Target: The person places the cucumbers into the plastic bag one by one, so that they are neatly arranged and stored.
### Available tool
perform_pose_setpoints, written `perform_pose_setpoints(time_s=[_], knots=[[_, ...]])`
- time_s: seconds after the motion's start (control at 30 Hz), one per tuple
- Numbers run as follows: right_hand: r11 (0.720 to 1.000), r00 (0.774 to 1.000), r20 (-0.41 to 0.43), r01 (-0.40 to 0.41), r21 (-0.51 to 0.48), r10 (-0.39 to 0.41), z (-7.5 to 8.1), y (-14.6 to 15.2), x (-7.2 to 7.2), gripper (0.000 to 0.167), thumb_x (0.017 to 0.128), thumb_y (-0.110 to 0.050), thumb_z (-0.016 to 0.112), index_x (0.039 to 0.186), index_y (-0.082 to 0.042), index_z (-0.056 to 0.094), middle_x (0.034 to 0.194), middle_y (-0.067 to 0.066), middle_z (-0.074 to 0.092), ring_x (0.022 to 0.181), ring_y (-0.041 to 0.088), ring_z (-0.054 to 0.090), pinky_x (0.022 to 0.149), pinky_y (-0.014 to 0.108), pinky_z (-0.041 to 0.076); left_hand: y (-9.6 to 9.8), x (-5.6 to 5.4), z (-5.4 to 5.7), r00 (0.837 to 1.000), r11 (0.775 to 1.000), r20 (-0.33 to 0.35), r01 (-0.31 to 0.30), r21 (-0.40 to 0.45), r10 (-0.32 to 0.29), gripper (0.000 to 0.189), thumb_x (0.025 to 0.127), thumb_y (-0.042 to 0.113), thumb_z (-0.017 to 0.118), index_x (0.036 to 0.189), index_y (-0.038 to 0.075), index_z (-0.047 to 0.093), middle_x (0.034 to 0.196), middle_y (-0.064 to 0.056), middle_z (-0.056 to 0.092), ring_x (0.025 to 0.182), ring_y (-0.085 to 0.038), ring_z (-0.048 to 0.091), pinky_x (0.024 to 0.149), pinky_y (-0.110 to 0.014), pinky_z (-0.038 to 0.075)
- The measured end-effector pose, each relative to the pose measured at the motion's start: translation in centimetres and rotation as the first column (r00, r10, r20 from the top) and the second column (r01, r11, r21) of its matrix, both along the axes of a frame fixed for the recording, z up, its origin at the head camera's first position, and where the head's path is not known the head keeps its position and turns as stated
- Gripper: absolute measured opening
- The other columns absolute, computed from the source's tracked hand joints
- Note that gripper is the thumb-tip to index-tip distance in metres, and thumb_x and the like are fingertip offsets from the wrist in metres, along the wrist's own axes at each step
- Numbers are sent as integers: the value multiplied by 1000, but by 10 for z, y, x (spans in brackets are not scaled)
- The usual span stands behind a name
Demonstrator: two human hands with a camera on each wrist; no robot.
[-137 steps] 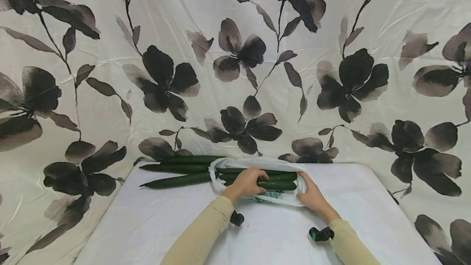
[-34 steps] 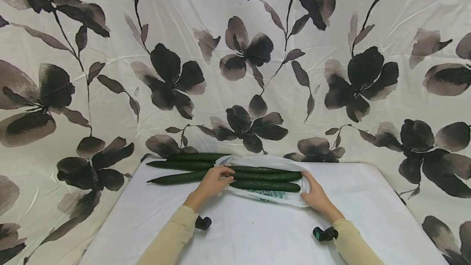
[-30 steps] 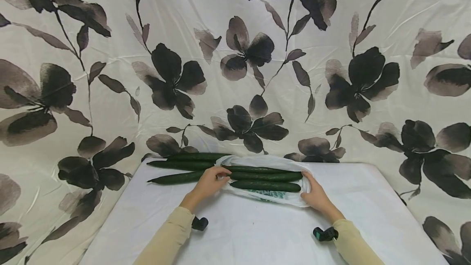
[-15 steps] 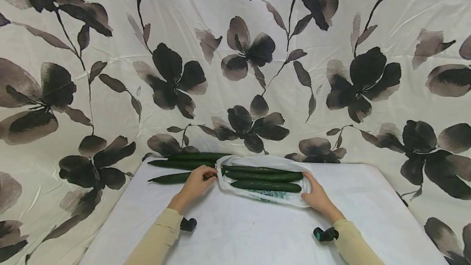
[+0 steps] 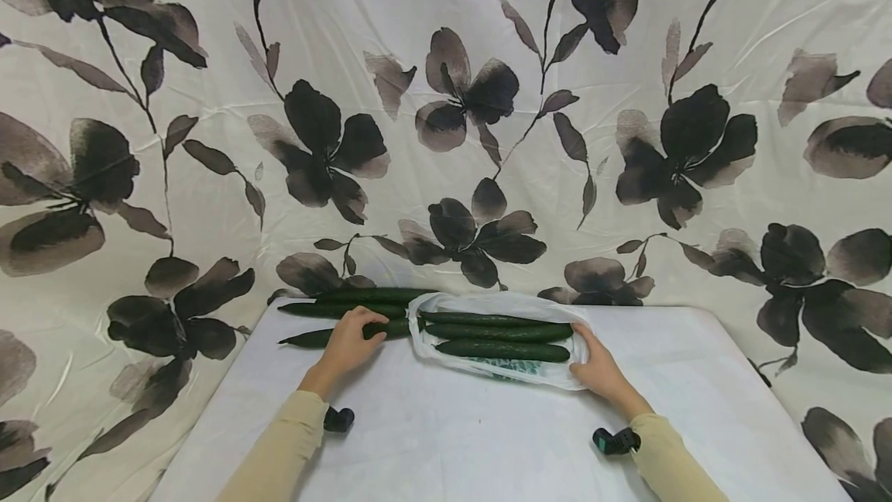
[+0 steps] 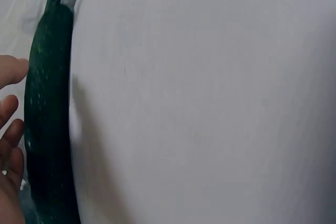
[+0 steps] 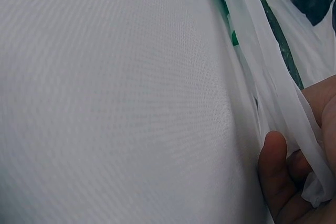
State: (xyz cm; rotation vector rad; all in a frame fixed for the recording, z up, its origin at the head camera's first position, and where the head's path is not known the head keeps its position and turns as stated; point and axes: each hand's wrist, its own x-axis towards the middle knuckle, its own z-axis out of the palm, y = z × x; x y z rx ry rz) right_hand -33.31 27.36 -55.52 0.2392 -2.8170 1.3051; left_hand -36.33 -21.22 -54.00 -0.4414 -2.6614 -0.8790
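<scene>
My left hand (image 5: 347,343) is over the front of three long green cucumbers on the left, covering part of that cucumber (image 6: 50,114). In the left wrist view its loosely bent fingers lie along the cucumber's side, one fingertip (image 6: 20,68) right at the skin. A white plastic bag (image 5: 481,369) with green print lies with its mouth spread wide, three cucumbers (image 5: 502,351) inside. My right hand (image 5: 601,369) grips the bag's right end, the plastic rim (image 7: 286,87) running between thumb and fingers.
Two more loose cucumbers (image 5: 334,310) lie behind the front one, their right ends at the bag's left edge. A white-covered table (image 5: 474,448) carries everything. Behind it hangs a floral cloth (image 5: 557,177).
My left hand has left the cucumbers in the bag and moved left over the front loose one. My right hand has kept its hold on the bag's right end.
</scene>
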Motion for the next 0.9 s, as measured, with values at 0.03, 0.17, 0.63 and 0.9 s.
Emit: perform_pose_setpoints(time_s=[0.03,0.17,0.63,0.9], knots=[[1000,1000,0,-2,0,2,0,0,0,80,75,6,58,149,0,28,150,27,30,138,47,24,109,60,22,-2,-1,0,1000,1000,-5,-7,-7,7,26,84,14,78,110,13,74,109,-6,62,101,-29,56,84,-50,47],[1000,1000,-7,-7,-1,7,0,0,0,80,75,6,59,149,0,29,150,28,31,137,48,24,109,60,23,-9,-4,1,1000,1000,5,-26,-15,26,29,83,14,78,111,12,73,110,-7,62,101,-30,56,84,-50,47],[1000,1000,-15,6,-22,-7,-2,1,-1,80,74,6,58,149,0,29,149,28,31,137,48,24,109,60,22,-16,-11,5,992,997,125,26,-70,-17,35,84,19,78,118,14,70,114,-6,61,109,-32,57,92,-53,45],[1000,999,-49,-1,-12,1,-3,2,-7,88,74,6,57,154,-7,23,151,27,28,137,48,26,107,60,25,-15,-13,4,992,974,120,56,-221,-30,45,79,25,83,122,19,68,114,-5,63,105,-31,59,87,-54,46]])
